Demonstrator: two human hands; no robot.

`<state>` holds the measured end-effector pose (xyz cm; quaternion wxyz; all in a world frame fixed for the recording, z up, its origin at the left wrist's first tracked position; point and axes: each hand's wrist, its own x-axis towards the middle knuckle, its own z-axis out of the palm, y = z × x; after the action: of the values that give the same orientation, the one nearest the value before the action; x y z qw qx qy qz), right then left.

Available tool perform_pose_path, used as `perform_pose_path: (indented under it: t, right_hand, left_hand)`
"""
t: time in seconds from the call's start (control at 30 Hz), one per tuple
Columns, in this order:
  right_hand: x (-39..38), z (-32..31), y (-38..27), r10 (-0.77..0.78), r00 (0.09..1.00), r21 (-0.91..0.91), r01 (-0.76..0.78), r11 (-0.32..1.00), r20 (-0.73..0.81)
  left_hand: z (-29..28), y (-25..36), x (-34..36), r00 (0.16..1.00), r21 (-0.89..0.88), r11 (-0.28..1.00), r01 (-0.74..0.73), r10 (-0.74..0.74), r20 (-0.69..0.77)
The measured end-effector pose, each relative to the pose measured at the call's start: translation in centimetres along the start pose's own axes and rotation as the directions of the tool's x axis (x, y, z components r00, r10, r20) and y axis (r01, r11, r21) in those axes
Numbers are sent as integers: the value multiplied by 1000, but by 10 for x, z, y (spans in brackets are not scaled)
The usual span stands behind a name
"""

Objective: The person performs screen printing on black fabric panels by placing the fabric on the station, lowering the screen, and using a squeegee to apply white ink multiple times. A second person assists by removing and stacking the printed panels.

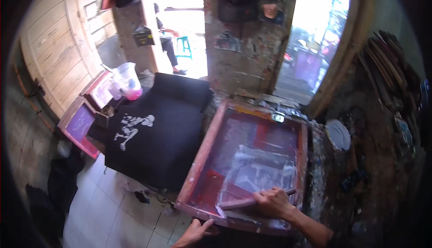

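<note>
On the screen frame (204, 153), near end, the squeegee (238, 203) sits in the R hand's (273, 201) grasp, prob. light, stiff & ink-slick, best held mid-bar, w/ the L hand (196, 233) touching the frame's near edge, clench unclear.

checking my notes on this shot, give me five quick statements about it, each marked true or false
1. The right hand holds the squeegee. True.
2. The left hand lies on the black cloth. False: it is at the near edge of the frame.
3. The print on the cloth is white. True.
4. The cloth is to the right of the frame. False: it is to the left.
5. The stool is red. False: it is blue-green.
</note>
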<state>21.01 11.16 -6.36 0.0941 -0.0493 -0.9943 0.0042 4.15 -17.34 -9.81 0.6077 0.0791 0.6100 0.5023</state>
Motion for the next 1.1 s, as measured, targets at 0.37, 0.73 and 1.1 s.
perform_pose_path:
  t: [0.37, 0.73, 1.1]
  right_hand:
    - [39, -8, 104, 423, 888, -13, -433, 902, -182]
    - [-66, -4, -105, 371, 918, -130, -388, 912, -137]
    - [-22, -157, -82, 390, 689, -150, -585, 797, -611]
  left_hand:
    - [3, 1, 1, 997, 46, 999, 16, -13, -75]
    - [-1, -12, 5, 992, -31, 992, -119, 118, -33]
    - [41, 98, -53, 528, 38, 526, -849, 845, 85]
